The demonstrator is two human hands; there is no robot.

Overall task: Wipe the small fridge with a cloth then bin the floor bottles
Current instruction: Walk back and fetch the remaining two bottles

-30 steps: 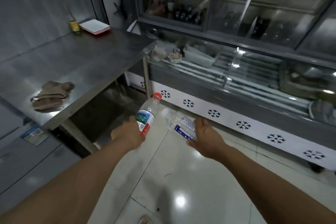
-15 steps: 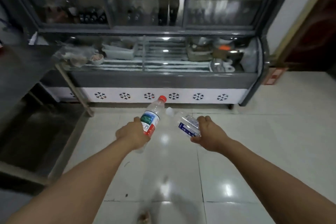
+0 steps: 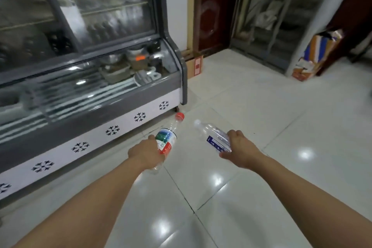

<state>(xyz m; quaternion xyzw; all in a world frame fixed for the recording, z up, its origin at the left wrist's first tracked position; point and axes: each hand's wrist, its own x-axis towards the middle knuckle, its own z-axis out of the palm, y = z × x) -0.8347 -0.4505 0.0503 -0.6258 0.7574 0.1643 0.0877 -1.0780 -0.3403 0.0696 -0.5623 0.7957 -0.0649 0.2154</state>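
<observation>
A glossy white tiled floor (image 3: 251, 197) with dark grout lines carries a glass-fronted display fridge (image 3: 96, 119) at left, a small cardboard box (image 3: 194, 66) beside its end, and a striped bag (image 3: 316, 54) near the doorway.

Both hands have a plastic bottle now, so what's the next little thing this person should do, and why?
Probably keep walking and look around for a bin. The left hand grips the red-capped bottle and the right hand grips the white-capped bottle, both off the floor, and no bin shows in this view.
</observation>
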